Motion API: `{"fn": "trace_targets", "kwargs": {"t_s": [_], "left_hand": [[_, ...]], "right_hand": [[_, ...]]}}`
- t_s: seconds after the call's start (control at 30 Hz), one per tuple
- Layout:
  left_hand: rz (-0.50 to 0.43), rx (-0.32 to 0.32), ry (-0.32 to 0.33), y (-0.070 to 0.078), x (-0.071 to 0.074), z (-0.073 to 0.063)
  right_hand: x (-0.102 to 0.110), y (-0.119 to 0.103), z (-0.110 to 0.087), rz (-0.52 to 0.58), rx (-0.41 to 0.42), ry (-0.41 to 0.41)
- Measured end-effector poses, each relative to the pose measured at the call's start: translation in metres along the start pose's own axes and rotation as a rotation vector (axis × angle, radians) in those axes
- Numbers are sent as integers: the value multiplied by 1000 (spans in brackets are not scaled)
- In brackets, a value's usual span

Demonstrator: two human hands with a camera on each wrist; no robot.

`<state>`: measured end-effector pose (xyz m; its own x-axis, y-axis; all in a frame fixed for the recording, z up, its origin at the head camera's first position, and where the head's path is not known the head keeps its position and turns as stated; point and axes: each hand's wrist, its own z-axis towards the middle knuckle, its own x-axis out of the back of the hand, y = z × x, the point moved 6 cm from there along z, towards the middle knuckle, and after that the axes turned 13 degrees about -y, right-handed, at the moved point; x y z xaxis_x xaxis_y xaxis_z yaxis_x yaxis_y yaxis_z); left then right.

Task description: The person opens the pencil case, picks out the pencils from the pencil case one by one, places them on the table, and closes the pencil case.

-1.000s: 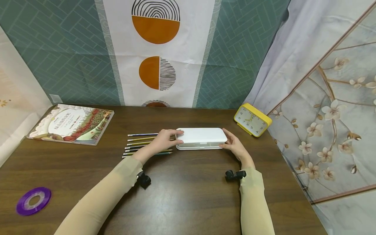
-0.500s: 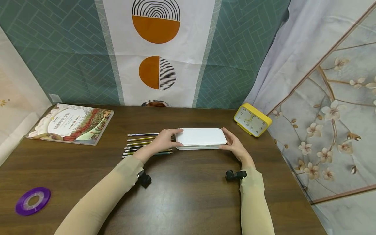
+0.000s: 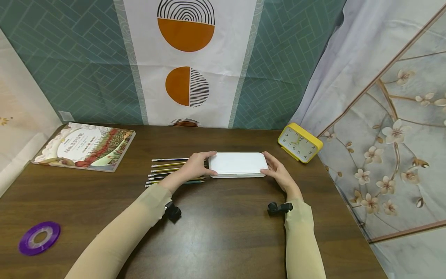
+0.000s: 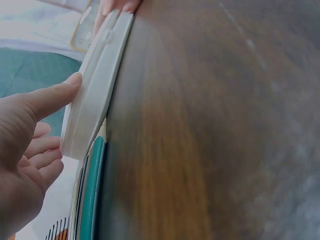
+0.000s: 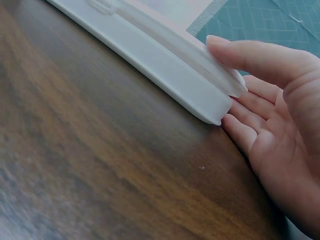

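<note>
A white plastic pencil case point(image 3: 238, 163) lies on the table with its lid down; in the right wrist view a narrow gap shows between lid point(image 5: 170, 40) and base point(image 5: 165, 70). My left hand point(image 3: 196, 166) holds the case's left end, thumb on the lid's front edge and fingers around the end. At the right end my right hand point(image 3: 278, 172) grips it likewise, its thumb point(image 5: 250, 57) on the lid. Several pencils point(image 3: 163, 170) lie side by side left of the case, partly hidden behind my left hand; a green pencil point(image 4: 91, 190) is nearest the front.
A yellow alarm clock point(image 3: 300, 142) stands at the back right. An illustrated book point(image 3: 85, 147) lies at the back left, and a purple ring-shaped roll point(image 3: 39, 238) at the front left. Patterned cloth hangs behind the brown table point(image 3: 223, 224).
The lid of the pencil case has come down, and the gap along its front has narrowed. Both thumbs have lowered slightly with it; the pencils have stayed put.
</note>
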<state>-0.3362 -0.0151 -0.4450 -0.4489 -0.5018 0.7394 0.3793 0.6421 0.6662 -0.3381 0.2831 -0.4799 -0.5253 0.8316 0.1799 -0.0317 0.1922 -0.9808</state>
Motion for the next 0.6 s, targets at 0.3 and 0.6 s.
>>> {"fn": "trace_targets", "kwargs": {"t_s": [0.3, 0.6], "left_hand": [[-17, 27, 14, -3, -1, 2], [-23, 31, 29, -3, -5, 3]], "right_hand": [[0, 1, 1, 2, -15, 7], [2, 4, 0, -21, -22, -2]]}}
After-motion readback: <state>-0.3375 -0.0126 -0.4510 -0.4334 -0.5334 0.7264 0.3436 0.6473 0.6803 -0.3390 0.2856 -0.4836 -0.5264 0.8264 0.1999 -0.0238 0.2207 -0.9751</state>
